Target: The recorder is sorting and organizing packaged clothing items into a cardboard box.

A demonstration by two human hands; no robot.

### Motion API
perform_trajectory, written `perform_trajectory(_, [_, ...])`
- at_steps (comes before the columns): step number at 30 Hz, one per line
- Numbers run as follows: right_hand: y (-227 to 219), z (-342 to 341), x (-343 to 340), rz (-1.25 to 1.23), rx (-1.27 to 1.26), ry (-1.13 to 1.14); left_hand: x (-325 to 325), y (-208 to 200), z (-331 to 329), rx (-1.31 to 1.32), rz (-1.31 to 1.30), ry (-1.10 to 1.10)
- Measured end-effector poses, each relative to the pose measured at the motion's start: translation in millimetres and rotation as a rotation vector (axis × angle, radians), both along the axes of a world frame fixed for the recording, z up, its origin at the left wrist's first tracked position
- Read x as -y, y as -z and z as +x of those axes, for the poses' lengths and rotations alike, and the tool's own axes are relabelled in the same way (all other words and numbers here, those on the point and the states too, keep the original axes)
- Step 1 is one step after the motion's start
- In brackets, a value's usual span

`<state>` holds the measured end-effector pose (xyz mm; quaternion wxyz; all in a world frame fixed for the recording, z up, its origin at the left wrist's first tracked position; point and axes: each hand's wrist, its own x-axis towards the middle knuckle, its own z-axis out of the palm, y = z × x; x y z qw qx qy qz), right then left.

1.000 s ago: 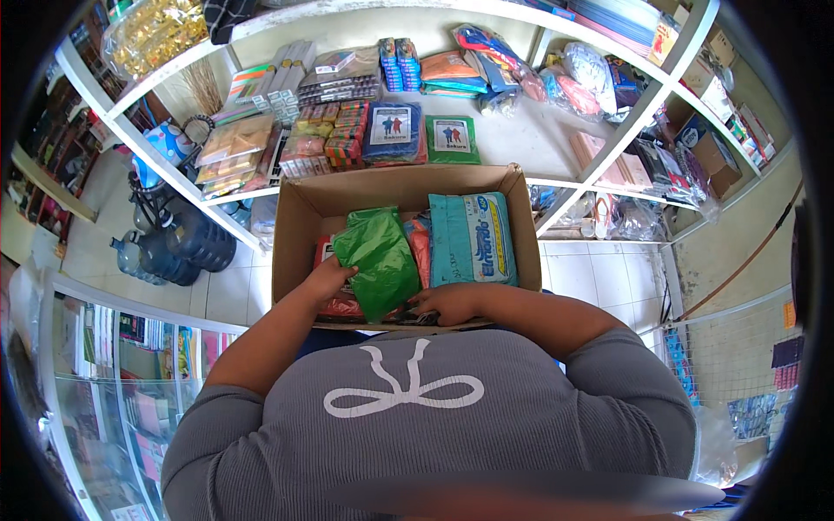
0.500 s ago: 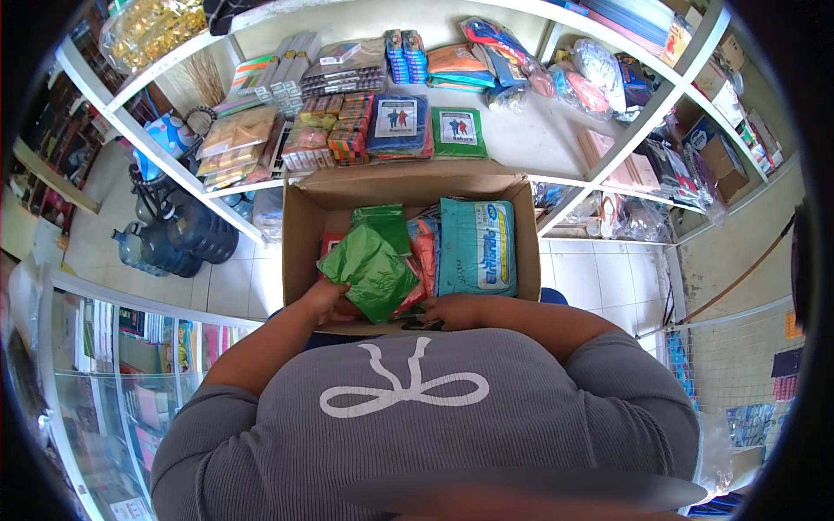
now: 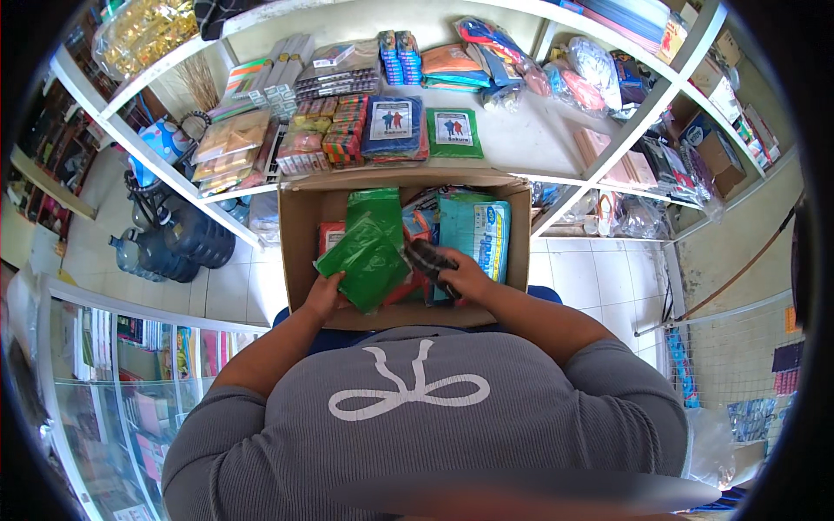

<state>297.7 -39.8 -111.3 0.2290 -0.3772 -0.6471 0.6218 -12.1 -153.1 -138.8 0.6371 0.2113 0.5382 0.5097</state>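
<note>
Left hand pinching a green packet by its near corner, inside an open carton; right hand, to its right, closed around a dark bundle. Handling, as far as I can judge standing here, is partway: neither item is set down, and a teal packet lies in the carton, while another green packet already rests on the shelf behind.
</note>
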Motion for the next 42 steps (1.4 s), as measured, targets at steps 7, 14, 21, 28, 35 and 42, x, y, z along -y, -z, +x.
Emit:
perform_trajectory(7, [8.9, 22.9, -2.9, -0.051, 0.279, -0.143, -6.9, 29.1, -9.1, -0.184, -0.022, 0.213])
perform_trajectory(14, [51.4, 65.8, 11.7, 0.012, 0.419, -0.178, 0.4, 13.1, -13.5, -0.18, -0.214, -0.003])
perform_trajectory(21, [15.0, 34.6, -22.9, -0.327, 0.226, -0.1, -15.1, 44.0, -40.5, 0.254, 0.086, -0.042])
perform_trajectory(28, [-64.8, -72.5, -14.4, 0.747, 0.009, 0.304, -50.6, -87.7, 49.3, 0.367, 0.187, 0.137])
perform_trajectory(35, [-105.5, -75.4, -34.5, 0.895, 0.245, 0.278, -49.4, -101.0, 44.7, 0.167, 0.1, 0.411])
perform_trajectory(42, [-121.6, -76.4, -13.4, 1.107, 0.103, -0.151, -54.3, -133.9, 41.4, 0.49, 0.376, 0.307])
